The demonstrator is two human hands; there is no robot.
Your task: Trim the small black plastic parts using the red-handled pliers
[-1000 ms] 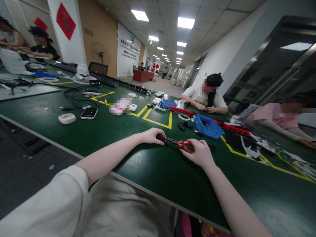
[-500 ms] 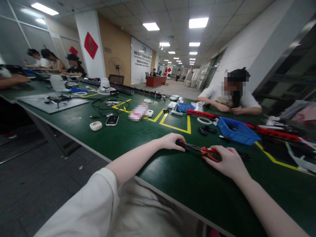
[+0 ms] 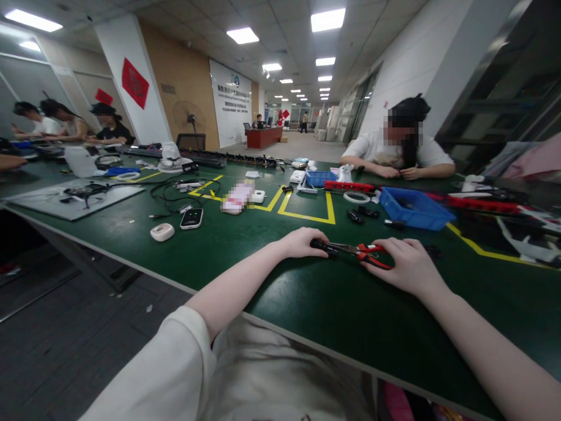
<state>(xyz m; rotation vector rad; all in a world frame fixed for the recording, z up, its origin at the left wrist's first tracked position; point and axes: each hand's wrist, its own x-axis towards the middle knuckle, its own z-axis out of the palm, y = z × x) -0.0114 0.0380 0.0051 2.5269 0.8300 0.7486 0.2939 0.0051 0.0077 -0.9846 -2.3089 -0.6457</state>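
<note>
My left hand (image 3: 303,242) is closed on a small black part (image 3: 323,247) just above the green table (image 3: 280,298); the part's exact kind does not show. In my right hand (image 3: 405,262) are needle-nose pliers (image 3: 376,256) with red and black handles. The long metal jaws of the pliers point left and reach the black part. Whether the jaws grip it or only touch it, I cannot tell. Between the handles there is a gap, with my fingers around them.
Beyond my hands lie small black pieces (image 3: 363,214), a blue bin (image 3: 414,209) and a white tape roll (image 3: 356,197). To the left are a white case (image 3: 162,232), a black-faced device (image 3: 191,218) and cables (image 3: 166,190). A co-worker (image 3: 401,140) sits across the table.
The camera view has turned slightly, so the room appears shifted left. The pliers' handles look spread a little wider. Both hands keep their holds.
</note>
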